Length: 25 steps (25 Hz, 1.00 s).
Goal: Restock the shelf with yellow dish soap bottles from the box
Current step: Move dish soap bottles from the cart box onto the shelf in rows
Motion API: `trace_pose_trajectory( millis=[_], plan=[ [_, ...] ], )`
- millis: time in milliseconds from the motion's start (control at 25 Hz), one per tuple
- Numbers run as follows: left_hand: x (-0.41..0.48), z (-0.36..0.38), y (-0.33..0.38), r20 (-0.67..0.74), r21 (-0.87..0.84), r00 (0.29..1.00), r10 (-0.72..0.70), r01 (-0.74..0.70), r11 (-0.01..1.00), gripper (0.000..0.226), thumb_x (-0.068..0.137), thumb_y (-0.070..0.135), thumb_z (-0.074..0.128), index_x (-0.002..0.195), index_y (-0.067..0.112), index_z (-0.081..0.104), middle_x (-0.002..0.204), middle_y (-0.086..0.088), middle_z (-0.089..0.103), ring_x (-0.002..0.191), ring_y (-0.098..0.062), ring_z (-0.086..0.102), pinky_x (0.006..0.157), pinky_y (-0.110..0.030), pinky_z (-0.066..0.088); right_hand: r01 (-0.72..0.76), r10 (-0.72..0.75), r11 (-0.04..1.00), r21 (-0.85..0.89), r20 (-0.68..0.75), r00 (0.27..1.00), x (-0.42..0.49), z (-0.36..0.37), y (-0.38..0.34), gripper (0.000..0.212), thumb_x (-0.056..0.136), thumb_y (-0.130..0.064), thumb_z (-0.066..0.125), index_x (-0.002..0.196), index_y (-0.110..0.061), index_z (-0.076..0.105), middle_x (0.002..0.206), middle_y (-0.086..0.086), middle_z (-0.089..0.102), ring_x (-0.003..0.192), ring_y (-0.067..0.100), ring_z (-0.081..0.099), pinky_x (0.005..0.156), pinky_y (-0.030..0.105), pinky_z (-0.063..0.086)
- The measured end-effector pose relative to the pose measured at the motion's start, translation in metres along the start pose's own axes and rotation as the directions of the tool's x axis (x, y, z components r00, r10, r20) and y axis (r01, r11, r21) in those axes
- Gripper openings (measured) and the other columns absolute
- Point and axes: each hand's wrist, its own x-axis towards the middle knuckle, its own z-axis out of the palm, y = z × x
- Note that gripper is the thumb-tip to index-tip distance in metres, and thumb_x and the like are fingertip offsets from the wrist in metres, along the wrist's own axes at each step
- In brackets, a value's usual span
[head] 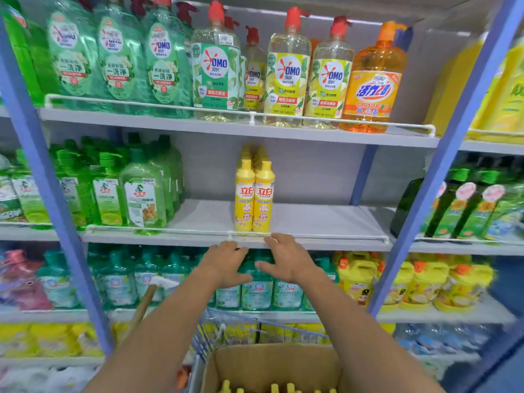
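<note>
Two rows of yellow dish soap bottles (253, 195) stand upright in the middle of the grey shelf (326, 219), behind its white wire rail. My left hand (226, 263) and my right hand (286, 258) hover just below the shelf's front edge, fingers spread and relaxed, holding nothing. Between my forearms at the bottom sits an open cardboard box (272, 364). Yellow bottle caps (279, 388) poke up inside it.
Green bottles (141, 191) fill the left of the same shelf; bare shelf lies on both sides of the yellow bottles. OMO bottles (286, 69) stand on the shelf above, teal bottles (255, 290) below. The box rests in a blue wire cart (226, 330). Blue uprights (442, 165) frame the bay.
</note>
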Motion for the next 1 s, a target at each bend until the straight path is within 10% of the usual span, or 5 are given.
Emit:
trace_pose_trajectory(
  millis=[720,1000],
  plan=[
    [-0.078,0.224,0.099,0.459,-0.173,0.888,0.009,0.079,0.982,0.075,0.085,0.066,0.054,0.143,0.020,0.044,0.141,-0.008,0.052,0.129,-0.030,0.049,0.103,-0.046,0.045,-0.221,0.189,0.975,0.017,0.461,0.867,-0.162,0.199,0.082,0.072,0.096,-0.062,0.048,0.139,-0.005,0.050,0.154,0.017,0.039,0.141,0.038,0.035,0.108,0.049,0.043],
    [-0.037,0.312,0.153,0.599,-0.207,0.800,0.009,0.143,0.968,0.073,0.090,0.062,0.054,0.142,0.014,0.041,0.141,-0.013,0.045,0.130,-0.035,0.045,0.099,-0.046,0.046,-0.282,0.183,0.957,0.071,0.607,0.773,-0.162,0.294,0.131,0.078,0.095,-0.062,0.050,0.153,-0.014,0.030,0.152,0.014,0.037,0.141,0.038,0.033,0.107,0.050,0.043]
  ],
)
